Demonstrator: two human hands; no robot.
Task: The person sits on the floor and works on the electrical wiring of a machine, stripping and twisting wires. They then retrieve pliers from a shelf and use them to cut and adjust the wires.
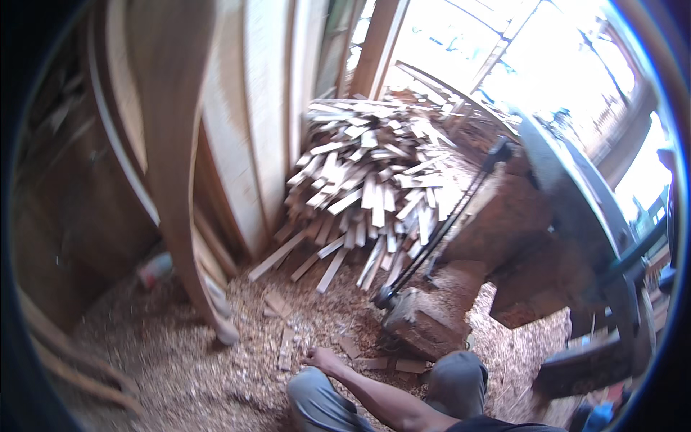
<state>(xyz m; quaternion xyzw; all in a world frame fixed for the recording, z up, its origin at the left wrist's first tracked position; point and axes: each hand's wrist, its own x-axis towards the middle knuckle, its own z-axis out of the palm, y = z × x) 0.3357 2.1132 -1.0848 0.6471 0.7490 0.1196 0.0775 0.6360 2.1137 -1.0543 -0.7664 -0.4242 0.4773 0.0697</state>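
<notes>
"So, what stands biggest?"
"Tall boards (234, 137), leaning upright, likely to save space; then the stick pile (371, 173), probably heaped offcuts."
"Hands?"
"My left hand (322, 359) sits at my left knee (313, 389), perhaps propped there; too blurred to tell how open, nothing visible in it; my right hand's out of view; a flat wood scrap (286, 349) lies just beyond; no readable writing."

Plain blue-grey trousers (457, 385) and a black top (497, 425) show at the bottom edge. Around them, tan shavings (252, 389) are speckled paler. At centre, the offcuts (378, 205) are cream to light brown. Upper left, a mid-brown curved timber (173, 108) fronts pale boards (266, 86). Right of centre, the belt (450, 230) is black, the machine body (529, 230) rusty brown.
</notes>
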